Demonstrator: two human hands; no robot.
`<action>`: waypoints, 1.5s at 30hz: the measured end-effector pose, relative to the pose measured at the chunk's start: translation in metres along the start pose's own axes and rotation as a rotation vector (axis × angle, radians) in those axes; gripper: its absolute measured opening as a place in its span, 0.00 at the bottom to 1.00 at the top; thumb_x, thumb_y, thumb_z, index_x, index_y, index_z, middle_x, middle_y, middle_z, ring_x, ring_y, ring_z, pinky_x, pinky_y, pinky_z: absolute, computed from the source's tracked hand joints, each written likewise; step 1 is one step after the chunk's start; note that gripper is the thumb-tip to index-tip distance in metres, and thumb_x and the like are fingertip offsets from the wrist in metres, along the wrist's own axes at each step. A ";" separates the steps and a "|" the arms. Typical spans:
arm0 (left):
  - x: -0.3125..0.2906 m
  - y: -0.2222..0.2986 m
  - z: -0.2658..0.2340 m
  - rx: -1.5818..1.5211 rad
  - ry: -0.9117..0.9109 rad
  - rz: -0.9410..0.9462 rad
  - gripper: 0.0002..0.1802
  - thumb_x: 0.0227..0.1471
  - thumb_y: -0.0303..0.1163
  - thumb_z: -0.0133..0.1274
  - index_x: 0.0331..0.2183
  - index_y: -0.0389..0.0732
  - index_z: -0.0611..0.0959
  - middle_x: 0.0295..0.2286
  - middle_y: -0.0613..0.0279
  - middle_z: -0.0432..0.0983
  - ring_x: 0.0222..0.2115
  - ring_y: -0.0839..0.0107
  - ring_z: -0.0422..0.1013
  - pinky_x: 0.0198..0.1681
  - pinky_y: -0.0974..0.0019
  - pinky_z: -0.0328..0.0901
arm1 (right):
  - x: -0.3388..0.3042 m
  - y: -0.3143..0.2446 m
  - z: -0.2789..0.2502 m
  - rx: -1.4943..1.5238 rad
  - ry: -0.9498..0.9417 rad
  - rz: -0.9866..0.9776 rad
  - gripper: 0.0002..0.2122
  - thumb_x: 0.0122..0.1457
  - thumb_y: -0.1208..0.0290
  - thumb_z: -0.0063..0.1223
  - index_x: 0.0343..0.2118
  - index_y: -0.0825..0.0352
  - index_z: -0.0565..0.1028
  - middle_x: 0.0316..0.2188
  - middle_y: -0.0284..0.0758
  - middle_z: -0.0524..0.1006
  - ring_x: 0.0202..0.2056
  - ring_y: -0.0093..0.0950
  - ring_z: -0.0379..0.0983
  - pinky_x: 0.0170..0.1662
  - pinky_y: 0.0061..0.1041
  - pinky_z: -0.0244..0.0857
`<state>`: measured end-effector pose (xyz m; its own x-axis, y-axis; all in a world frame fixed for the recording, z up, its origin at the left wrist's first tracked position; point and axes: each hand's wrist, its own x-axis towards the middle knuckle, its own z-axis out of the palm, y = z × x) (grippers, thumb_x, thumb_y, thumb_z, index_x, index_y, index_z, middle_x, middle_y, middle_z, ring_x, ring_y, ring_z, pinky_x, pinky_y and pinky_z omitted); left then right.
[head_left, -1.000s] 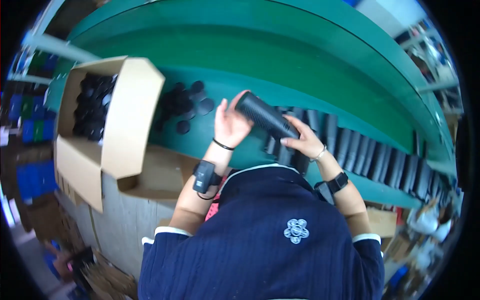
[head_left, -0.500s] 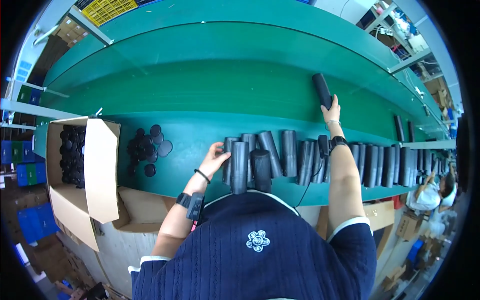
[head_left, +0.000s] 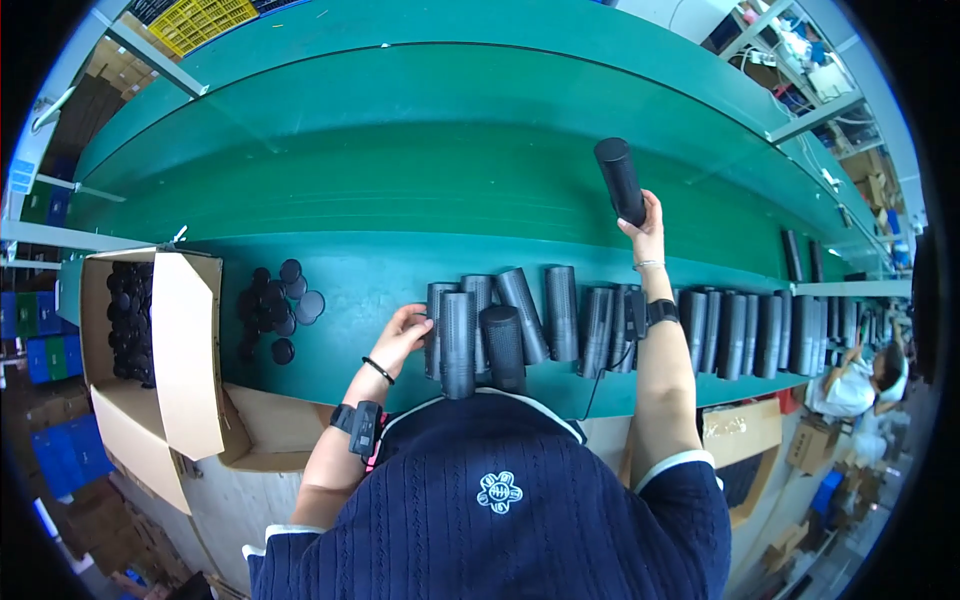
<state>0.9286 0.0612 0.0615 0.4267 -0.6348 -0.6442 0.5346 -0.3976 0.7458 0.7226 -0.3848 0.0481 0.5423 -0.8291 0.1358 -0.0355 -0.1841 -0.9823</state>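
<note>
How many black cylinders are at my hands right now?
2: the upper cylinder gripped in your right hand, and the leftmost cylinder on the table, by your left hand.

the right hand (head_left: 646, 226) partly hides its cylinder (head_left: 618, 178); the yellow crate (head_left: 205, 22) is cropped.

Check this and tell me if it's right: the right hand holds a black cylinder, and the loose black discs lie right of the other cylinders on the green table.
The side is wrong: the head view shows the loose black discs left of the other cylinders on the green table. The right hand does hold a black cylinder.
</note>
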 end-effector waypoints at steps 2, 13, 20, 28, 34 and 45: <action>-0.004 -0.001 0.000 0.005 0.005 -0.008 0.25 0.50 0.40 0.57 0.49 0.47 0.71 0.40 0.66 0.69 0.43 0.73 0.65 0.45 0.65 0.61 | -0.002 -0.007 0.000 -0.015 0.007 0.004 0.35 0.39 0.94 0.56 0.53 0.65 0.61 0.49 0.36 0.68 0.52 0.28 0.65 0.53 0.25 0.62; -0.014 -0.005 -0.012 -0.073 0.035 -0.047 0.22 0.50 0.37 0.56 0.48 0.46 0.73 0.41 0.67 0.71 0.43 0.75 0.67 0.46 0.65 0.61 | 0.004 0.014 -0.018 -0.532 0.245 0.069 0.33 0.36 0.83 0.66 0.51 0.63 0.67 0.46 0.40 0.72 0.47 0.34 0.70 0.50 0.30 0.64; -0.011 0.005 -0.003 -0.027 0.024 -0.014 0.22 0.52 0.36 0.55 0.48 0.43 0.72 0.43 0.62 0.70 0.45 0.70 0.65 0.48 0.63 0.61 | 0.005 0.011 -0.029 -1.543 0.307 0.326 0.35 0.45 0.51 0.64 0.54 0.63 0.65 0.47 0.47 0.71 0.55 0.43 0.60 0.51 0.38 0.61; -0.006 0.003 0.003 -0.009 0.138 0.107 0.21 0.51 0.36 0.54 0.47 0.43 0.73 0.42 0.64 0.70 0.44 0.72 0.66 0.46 0.63 0.62 | -0.102 -0.055 0.080 -1.039 -0.491 0.140 0.40 0.39 0.53 0.68 0.53 0.71 0.64 0.41 0.51 0.75 0.42 0.44 0.74 0.47 0.35 0.67; -0.018 0.054 0.035 0.201 -0.007 0.531 0.17 0.50 0.27 0.55 0.44 0.37 0.75 0.38 0.60 0.74 0.42 0.72 0.68 0.46 0.68 0.64 | -0.114 -0.114 0.106 -0.568 -0.357 -0.104 0.33 0.36 0.71 0.68 0.51 0.66 0.69 0.40 0.42 0.73 0.39 0.33 0.73 0.45 0.28 0.66; -0.073 0.106 0.035 0.168 -0.137 0.887 0.39 0.49 0.33 0.59 0.56 0.40 0.56 0.49 0.57 0.62 0.52 0.67 0.59 0.55 0.64 0.55 | -0.151 -0.229 0.206 0.045 -0.651 -0.194 0.23 0.51 0.78 0.50 0.53 0.70 0.69 0.48 0.38 0.69 0.52 0.29 0.64 0.55 0.27 0.58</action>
<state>0.9286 0.0421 0.1936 0.5339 -0.8227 0.1951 -0.0662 0.1894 0.9797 0.8216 -0.1088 0.2254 0.9306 -0.2937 0.2186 0.1410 -0.2635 -0.9543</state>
